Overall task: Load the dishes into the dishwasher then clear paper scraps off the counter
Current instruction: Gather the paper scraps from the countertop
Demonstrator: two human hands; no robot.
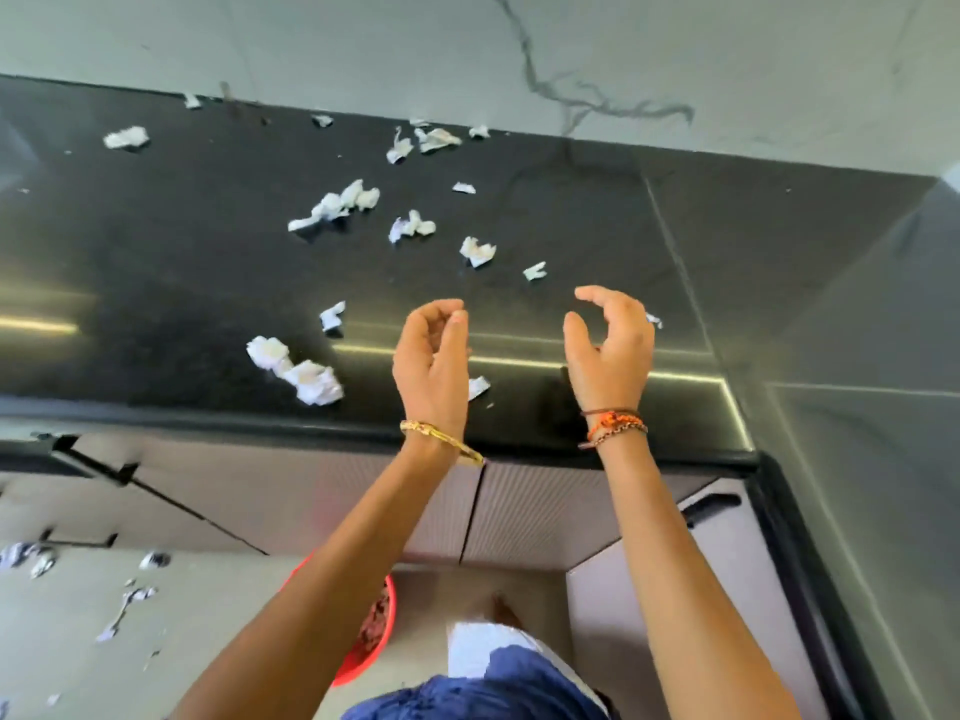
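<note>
Several crumpled white paper scraps lie scattered over the black counter (156,304). The biggest clump (298,368) sits near the front edge at left; others lie mid-counter (337,205) and by the back wall (431,140). My left hand (431,356) hovers above the counter's front part with fingers loosely curled and nothing visible in it. A small scrap (478,387) lies just beside it. My right hand (608,345) hovers to the right, fingers relaxed and curved, holding nothing. A scrap (654,320) peeks out behind it.
A marbled wall (519,54) backs the counter. Below it are ribbed cabinet fronts (519,511). A red bowl (371,652) with dark contents stands on the floor, partly behind my left forearm. More scraps (124,610) litter the floor at left. A dark panel (857,356) borders the right side.
</note>
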